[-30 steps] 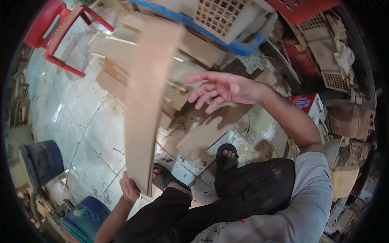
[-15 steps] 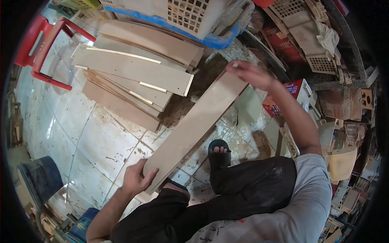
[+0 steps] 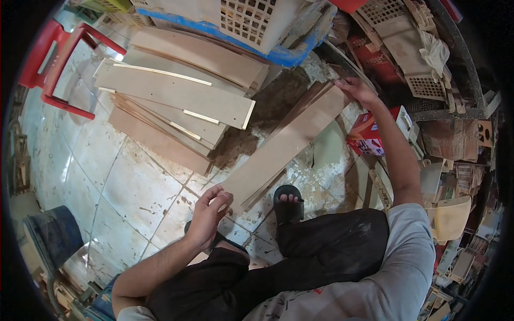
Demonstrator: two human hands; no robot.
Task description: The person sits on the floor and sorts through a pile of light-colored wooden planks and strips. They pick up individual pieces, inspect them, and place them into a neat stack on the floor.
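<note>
l hand (image 3: 209,216) is pinching the near end of a long tan plank (image 3: 284,147), thumb & fingers gripping at the corner; r hand (image 3: 360,92) is gripping the far end, fingers curling at its edge (undersides are hidden, can't tell how deep). plank is lying aslant between the 2 hands, over at least 1 other board (image 3: 308,109) that's showing past its edge.

handling: prob. fairly light & stiff, maybe a bit slippery if dusty; thin corners prob. risk chipping if knocked. best hold = both ends, thumbs on top, since that length is likely making 1-handed holding tippy.

further out: a board pile (image 3: 171,88) w/ pale strips is resting up-left on the tiled floor (image 3: 136,187); a red box (image 3: 364,131) is sitting just by the r forearm, a red chair (image 3: 33,67) standing far left.
</note>
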